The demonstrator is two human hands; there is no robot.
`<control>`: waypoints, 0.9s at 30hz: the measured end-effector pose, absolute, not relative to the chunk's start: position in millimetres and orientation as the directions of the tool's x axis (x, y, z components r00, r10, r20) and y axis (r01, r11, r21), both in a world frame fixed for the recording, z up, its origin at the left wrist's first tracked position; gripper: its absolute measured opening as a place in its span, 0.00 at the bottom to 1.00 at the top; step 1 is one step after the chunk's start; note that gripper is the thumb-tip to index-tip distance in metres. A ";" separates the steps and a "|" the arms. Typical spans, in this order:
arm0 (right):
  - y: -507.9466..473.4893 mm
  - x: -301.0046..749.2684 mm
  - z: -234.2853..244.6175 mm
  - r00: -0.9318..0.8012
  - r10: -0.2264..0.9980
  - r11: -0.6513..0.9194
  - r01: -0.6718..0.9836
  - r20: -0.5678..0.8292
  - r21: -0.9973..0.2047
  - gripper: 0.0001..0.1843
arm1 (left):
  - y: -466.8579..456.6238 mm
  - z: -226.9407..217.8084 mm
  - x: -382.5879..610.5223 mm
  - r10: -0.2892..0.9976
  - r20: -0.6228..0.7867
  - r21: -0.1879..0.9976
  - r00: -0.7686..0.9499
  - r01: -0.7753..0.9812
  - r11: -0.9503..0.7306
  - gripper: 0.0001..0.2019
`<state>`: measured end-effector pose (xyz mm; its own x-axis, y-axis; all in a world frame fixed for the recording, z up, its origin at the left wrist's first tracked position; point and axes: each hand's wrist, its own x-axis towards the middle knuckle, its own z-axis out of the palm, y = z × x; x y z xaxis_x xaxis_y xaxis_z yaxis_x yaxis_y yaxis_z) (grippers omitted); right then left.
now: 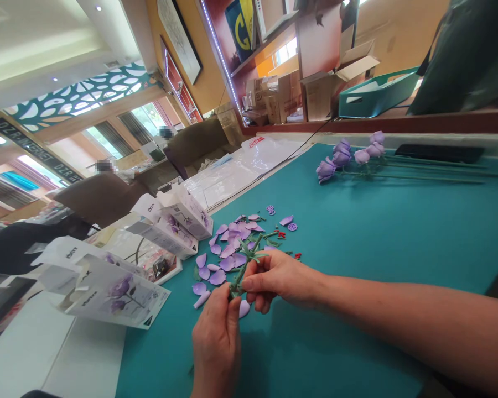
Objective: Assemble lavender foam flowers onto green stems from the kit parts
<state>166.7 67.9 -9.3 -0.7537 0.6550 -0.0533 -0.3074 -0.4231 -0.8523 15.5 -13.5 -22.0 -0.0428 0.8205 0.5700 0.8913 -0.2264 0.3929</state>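
1 green stem over worktop, grip closed on it twice: L hand lower end, R hand higher up. 3 purple wheels nr petals I can't count from here.

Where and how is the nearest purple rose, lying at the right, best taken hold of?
Probably by the middle of its long stem, from the near side, with the right hand. The thin stem lies flat and bare there, right of the other blooms; a dark flat object lies beyond. The layered rose head seems riskier to squeeze.
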 end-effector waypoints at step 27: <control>62.8 165.4 -2.4 -0.624 0.782 -0.334 -0.409 -0.007 -0.849 0.19 | -16.6 5.0 29.3 0.931 0.348 0.669 -0.108 0.724 -0.166 0.14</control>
<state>165.4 62.8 -2.4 -0.6238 0.7816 -0.0073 -0.4087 -0.3342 -0.8493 29.3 -16.6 5.0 -0.1085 0.9311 0.3484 0.7240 -0.1661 0.6694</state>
